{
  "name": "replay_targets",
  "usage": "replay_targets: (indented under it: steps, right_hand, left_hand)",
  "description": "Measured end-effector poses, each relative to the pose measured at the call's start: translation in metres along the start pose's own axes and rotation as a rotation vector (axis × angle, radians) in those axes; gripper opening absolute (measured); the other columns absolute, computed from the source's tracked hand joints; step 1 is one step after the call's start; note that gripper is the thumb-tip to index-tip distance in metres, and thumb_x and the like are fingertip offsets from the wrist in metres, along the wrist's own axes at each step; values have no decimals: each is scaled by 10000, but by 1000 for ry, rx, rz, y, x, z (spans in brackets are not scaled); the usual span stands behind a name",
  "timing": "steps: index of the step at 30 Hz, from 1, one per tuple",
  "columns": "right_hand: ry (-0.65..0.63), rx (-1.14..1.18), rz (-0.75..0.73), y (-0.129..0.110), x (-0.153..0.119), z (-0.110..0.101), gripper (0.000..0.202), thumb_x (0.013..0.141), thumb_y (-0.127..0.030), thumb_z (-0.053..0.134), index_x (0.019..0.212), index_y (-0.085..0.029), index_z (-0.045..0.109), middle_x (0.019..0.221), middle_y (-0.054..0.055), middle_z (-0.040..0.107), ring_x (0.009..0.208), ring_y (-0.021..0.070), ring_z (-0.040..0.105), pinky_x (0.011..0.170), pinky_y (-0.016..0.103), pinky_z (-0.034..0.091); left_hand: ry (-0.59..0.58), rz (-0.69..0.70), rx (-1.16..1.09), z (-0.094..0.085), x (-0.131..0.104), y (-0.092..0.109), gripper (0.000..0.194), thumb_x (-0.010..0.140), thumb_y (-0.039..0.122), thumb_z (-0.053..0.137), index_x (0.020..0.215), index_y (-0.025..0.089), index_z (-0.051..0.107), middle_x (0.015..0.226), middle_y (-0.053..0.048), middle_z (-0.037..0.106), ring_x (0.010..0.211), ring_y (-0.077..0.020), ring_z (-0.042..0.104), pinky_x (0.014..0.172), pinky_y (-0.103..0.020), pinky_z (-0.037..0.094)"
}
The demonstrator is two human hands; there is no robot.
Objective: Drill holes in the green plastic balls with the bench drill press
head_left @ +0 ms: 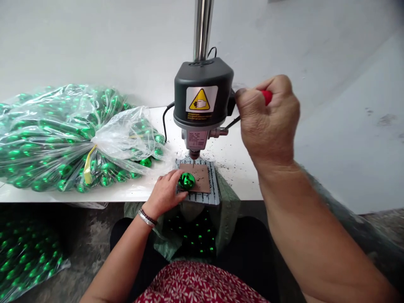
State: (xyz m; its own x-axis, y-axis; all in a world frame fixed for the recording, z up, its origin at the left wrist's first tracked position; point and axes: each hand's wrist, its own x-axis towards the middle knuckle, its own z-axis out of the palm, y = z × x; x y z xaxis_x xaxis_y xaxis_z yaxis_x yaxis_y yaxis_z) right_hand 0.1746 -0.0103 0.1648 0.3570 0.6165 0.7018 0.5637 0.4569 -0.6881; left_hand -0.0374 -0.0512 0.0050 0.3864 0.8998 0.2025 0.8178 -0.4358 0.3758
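Observation:
My left hand [166, 188] is closed round the left side of a shiny green bauble [187, 181]. The bauble rests on a brown square board [202, 179] on the ridged base plate [213, 187] of a small bench drill press [203, 94]. A thin drill bit [193, 163] points down just behind and above the bauble; I cannot tell whether they touch. At the right of the machine, my right hand [268, 122] grips the drill press lever, whose red knob [268, 97] shows between the fingers.
A clear plastic bag [120, 130] full of green baubles, tied with a yellow strip [89, 166], lies on the white table [241, 168] at left. Dark shavings surround the base. Below the table's front edge hangs an open green sack [229, 206] holding baubles; another bag [31, 252] stands lower left.

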Motion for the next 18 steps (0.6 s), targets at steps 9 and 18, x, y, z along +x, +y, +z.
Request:
replay_targets:
  steps: [9,18]
  right_hand:
    - [-20,-29,89,-9,0,-1,274,894,-313,547,733,-167,380,627,-84,313,610,10,324,686,202,333]
    - [1,26,60,-6,-1,0,271,881,-291,562,721,-172,378,610,-86,315,598,15,307,678,213,322]
  left_hand:
    - [-109,-30,182,-1,14,18,557,820,356,736,1313,197,532,1374,-165,596,1196,-344,613,987,-504,492]
    - [-178,117,293,-17,6,10,607,834,254,719,1386,252,466,1387,-140,591,1168,-323,636,977,-475,491]
